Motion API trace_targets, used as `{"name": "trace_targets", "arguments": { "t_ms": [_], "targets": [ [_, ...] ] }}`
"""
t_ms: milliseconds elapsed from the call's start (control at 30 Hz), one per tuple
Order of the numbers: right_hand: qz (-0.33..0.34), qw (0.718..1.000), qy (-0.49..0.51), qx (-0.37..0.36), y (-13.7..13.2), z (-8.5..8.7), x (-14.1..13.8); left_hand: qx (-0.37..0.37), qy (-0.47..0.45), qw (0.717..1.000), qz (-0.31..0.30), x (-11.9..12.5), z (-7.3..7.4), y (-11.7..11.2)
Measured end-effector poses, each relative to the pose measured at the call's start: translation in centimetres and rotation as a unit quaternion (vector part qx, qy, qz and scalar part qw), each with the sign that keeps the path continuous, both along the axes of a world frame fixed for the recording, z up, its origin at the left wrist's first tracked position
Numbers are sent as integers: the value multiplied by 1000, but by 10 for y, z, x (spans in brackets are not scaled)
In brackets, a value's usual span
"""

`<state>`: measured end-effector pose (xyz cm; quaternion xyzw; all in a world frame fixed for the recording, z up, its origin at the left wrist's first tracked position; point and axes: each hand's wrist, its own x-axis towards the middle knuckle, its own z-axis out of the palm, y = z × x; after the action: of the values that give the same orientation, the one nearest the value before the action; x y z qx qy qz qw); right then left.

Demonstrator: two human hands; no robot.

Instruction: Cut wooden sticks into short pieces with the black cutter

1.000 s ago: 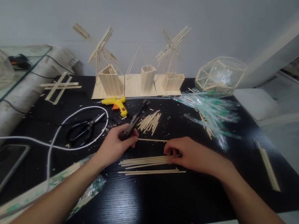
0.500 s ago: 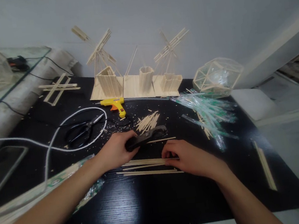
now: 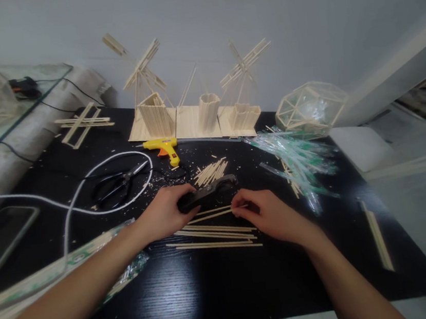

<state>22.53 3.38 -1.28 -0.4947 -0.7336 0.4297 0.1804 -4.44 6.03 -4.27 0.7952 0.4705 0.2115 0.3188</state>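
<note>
My left hand [image 3: 169, 209] is wrapped round the handle of a black plier-like cutting tool [image 3: 216, 186], whose curved head points right; its exact kind is hard to make out. Just below that tool, my right hand [image 3: 268, 209] pinches the right ends of thin wooden sticks [image 3: 212, 215], seemingly two, lying level toward the left hand. Several more long wooden sticks [image 3: 217, 230] lie side by side on the black table [image 3: 228, 282] nearer to me. Beyond the tool sits a heap of short cut sticks [image 3: 210, 172].
A yellow glue gun [image 3: 163, 147], black-handled scissors [image 3: 118, 184] and a looped white cable [image 3: 87, 211] lie left. Stick-built windmill models [image 3: 153, 117] stand at the back. Plastic wrappers [image 3: 301, 156] and a stick-framed polyhedron [image 3: 311, 108] are on the right; a phone [image 3: 8, 246] lies far left.
My right hand has moved slightly up and away from the row, taking sticks with it toward the tool. My left hand stays on the tool in nearly the same place.
</note>
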Motion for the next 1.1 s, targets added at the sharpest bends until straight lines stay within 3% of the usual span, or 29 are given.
{"name": "trace_targets", "arguments": {
  "t_ms": [100, 167, 300, 367, 467, 567, 800, 933, 1100],
  "targets": [
    [-86, 991, 98, -10, 6, -6, 2, -25, -7, 1000, 15, 1, 2, 0],
    [-138, 972, 189, -35, 10, -12, 3, -44, -23, 999, 22, 1, 5, 0],
    [-217, 882, 400, -122, 18, -25, 3, -74, -74, 994, 26, 0, 10, 0],
    [-247, 839, 459, -155, 21, -29, 4, -83, -87, 992, 31, -1, 10, 0],
    [-272, 811, 485, -182, 23, -29, 6, -87, -93, 991, 39, -1, 7, 0],
    [-265, 814, 480, -189, 20, -25, 5, -75, -87, 993, 39, -1, 4, -1],
    [-202, 876, 408, -157, 3, -17, -12, 51, -37, 995, 78, 3, 1, -6],
    [-181, 893, 387, -139, -4, -15, -22, 141, -21, 988, 52, 7, 0, -9],
    [-184, 913, 351, -93, -9, -11, -29, 147, 20, 989, 15, 8, -3, -12]
  ]
}}
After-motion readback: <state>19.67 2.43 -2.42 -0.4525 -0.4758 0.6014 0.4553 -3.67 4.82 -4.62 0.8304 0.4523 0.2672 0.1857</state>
